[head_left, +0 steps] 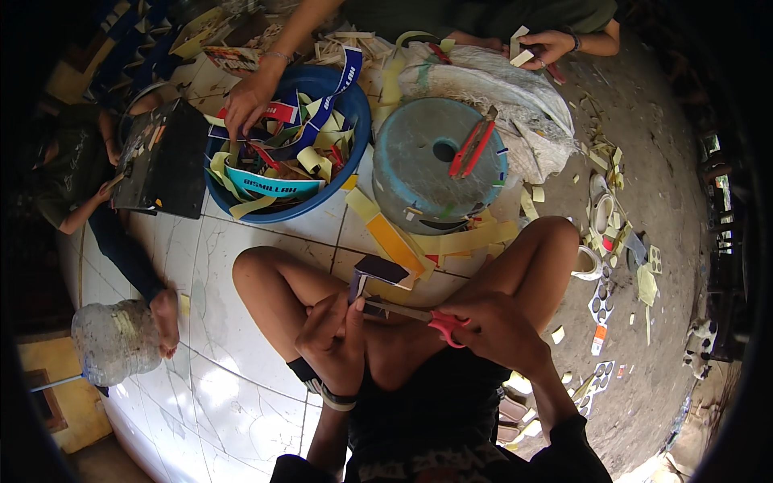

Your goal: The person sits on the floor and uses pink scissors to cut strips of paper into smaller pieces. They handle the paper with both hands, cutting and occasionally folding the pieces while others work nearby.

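Observation:
My left hand (334,334) pinches a small dark card piece (380,270) with a pale underside, held above my knees. My right hand (499,328) grips red-handled scissors (439,320) whose blades point left toward that card and my left fingers. I sit cross-legged on the white tiled floor (233,378). In front of me stand a blue basin (322,193) full of coloured paper strips and an upturned grey-blue bucket (419,161) with a red cutter (471,149) lying on it.
Across from me a person's hand (250,101) reaches into the basin, and their other hand (547,47) holds a paper strip. A child sits at left beside a black board (165,161). A clear water jug (113,342) lies lower left. Yellow strips and tape rolls litter the right.

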### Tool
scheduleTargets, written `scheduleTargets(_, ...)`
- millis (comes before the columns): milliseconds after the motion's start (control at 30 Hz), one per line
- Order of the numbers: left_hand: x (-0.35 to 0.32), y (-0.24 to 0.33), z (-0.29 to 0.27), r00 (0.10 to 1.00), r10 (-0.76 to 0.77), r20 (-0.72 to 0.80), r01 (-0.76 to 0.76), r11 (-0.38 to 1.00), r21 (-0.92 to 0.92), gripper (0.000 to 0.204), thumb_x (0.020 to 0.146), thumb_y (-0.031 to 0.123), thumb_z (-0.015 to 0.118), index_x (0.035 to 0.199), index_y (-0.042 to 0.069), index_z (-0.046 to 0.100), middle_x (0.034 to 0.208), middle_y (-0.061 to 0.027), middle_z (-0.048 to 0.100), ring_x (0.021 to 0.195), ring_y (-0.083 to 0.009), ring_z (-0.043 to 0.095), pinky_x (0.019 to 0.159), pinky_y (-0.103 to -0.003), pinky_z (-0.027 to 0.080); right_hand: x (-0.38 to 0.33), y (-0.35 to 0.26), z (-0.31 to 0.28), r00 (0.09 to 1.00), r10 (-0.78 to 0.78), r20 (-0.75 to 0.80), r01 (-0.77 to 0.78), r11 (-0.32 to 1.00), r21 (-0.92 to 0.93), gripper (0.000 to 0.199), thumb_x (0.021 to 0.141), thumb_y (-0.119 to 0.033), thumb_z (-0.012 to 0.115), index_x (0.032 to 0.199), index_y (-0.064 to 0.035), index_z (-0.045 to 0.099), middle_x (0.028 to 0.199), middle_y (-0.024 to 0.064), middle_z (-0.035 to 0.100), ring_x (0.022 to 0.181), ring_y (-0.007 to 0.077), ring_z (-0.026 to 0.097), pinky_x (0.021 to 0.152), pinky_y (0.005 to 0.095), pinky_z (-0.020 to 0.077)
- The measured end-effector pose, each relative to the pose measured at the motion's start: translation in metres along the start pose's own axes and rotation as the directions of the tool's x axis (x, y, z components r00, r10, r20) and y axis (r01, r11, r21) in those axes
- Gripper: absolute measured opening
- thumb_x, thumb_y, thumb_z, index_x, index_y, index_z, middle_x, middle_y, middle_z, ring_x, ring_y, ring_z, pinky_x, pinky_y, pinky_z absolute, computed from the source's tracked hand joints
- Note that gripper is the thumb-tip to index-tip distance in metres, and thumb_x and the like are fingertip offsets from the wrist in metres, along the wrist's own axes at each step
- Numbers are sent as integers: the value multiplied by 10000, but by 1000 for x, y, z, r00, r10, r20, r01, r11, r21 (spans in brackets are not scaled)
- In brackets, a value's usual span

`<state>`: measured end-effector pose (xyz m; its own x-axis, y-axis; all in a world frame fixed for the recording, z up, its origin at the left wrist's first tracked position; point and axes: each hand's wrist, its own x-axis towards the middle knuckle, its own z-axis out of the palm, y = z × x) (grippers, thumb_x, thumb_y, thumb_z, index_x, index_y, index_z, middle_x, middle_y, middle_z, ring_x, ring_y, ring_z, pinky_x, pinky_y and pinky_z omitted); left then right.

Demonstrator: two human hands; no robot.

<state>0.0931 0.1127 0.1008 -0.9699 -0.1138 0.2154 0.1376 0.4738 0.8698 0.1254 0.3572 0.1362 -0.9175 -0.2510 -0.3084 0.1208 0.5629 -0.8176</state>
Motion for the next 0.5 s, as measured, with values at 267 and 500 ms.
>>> scheduleTargets(267, 3, -4, -4, 996, 45, 73, -46, 999, 16, 177, 893, 44, 809, 1056, -21, 787, 899, -119, 760, 579, -144, 564, 704, -271, 430, 0, 7, 3, 996, -84, -38, 87, 992, 91, 423, 832, -35, 773, 1247, 27, 713, 1044, 202, 778, 919, 286, 786, 789, 378, 609)
scheduleTargets(500, 1, -6, -4, 997, -35, 73, 36, 999, -11, 180, 884, 39, 820, 1033, -48, 769, 760, -81, 675, 571, -107, 500, 696, -262, 405, -4, 5, 4, 999, -26, -38, 24, 999, -41, 404, 825, -81, 786, 1220, -13, 739, 1017, 192, 775, 924, 306, 775, 830, 383, 606)
